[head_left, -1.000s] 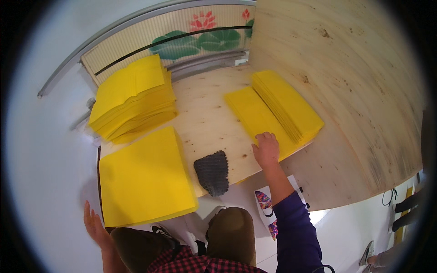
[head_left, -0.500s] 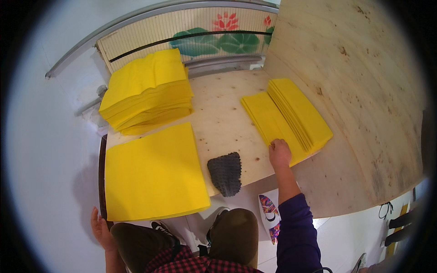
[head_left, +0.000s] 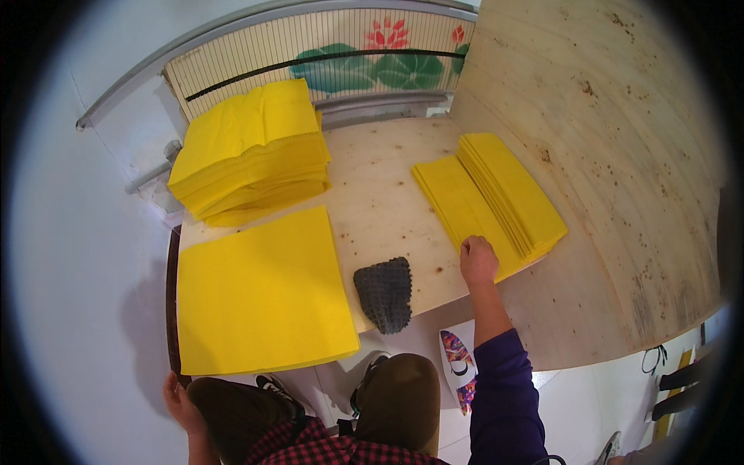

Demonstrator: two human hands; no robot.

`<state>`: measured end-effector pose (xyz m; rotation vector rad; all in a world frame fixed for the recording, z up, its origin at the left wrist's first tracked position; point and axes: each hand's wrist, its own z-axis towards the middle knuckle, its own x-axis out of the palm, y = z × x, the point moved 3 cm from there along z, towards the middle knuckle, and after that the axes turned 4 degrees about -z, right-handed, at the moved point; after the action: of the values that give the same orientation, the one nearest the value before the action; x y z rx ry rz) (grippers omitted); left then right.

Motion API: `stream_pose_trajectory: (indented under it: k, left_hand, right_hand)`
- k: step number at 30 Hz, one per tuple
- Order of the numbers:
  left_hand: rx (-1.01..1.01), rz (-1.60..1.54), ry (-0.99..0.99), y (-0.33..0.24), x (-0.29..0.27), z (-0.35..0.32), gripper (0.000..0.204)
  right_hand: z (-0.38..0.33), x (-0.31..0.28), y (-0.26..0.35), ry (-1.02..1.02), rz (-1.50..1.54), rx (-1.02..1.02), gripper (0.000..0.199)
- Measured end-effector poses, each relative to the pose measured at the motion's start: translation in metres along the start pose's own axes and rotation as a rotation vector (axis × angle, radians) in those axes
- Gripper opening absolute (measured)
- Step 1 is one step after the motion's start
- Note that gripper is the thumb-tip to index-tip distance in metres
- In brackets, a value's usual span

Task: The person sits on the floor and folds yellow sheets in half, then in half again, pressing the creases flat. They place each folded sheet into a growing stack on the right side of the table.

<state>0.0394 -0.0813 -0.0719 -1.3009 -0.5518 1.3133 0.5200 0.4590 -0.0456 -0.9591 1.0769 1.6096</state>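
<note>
My right hand (head_left: 480,260) lies at the near left edge of a folded yellow cloth (head_left: 465,198), its fingers curled in against the cloth. Beside that cloth, touching it on the right, stands a thicker pile of folded yellow cloths (head_left: 523,194). My left hand (head_left: 182,403) hangs at the table's near left corner, fingers stretched out and holding nothing. Just above it, a flat square stack of yellow cloth (head_left: 263,291) overhangs the near edge. A dark grey knitted-looking pad (head_left: 384,296) rests between the two sides, at the near edge.
A tall crumpled pile of yellow cloth (head_left: 252,147) stands at the far left of the wooden table (head_left: 372,178). An upright wooden board (head_left: 589,170) closes off the right side. Behind the table runs a slatted panel with painted flowers (head_left: 333,58). A white patterned bag (head_left: 457,364) is below.
My left hand has moved slightly right and down, close to the table corner. My right hand stays at the folded cloth, and the cloths lie as before.
</note>
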Motion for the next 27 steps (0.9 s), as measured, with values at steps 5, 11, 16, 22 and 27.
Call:
stream_pose_trajectory:
  k: [5,11,16,22,27]
  left_hand:
    - [0.012,-0.023,0.048,0.004,0.002,-0.015,0.031]
    - [0.030,-0.043,0.065,0.010,0.006,-0.014,0.032]
    - [0.038,0.039,0.062,0.014,0.005,-0.013,0.032]
    - [0.038,-0.029,0.033,0.019,0.007,-0.013,0.031]
    - [0.051,0.025,0.043,0.023,0.005,-0.011,0.031]
  right_hand:
    - [0.000,-0.005,-0.002,0.001,0.016,0.018,0.011]
    - [0.000,-0.010,-0.006,0.086,-0.003,0.062,0.015]
    - [0.002,-0.009,-0.007,0.100,-0.017,0.047,0.011]
    - [0.002,-0.006,-0.004,0.078,-0.071,0.042,0.009]
    - [0.000,-0.007,-0.003,0.059,-0.094,0.030,0.009]
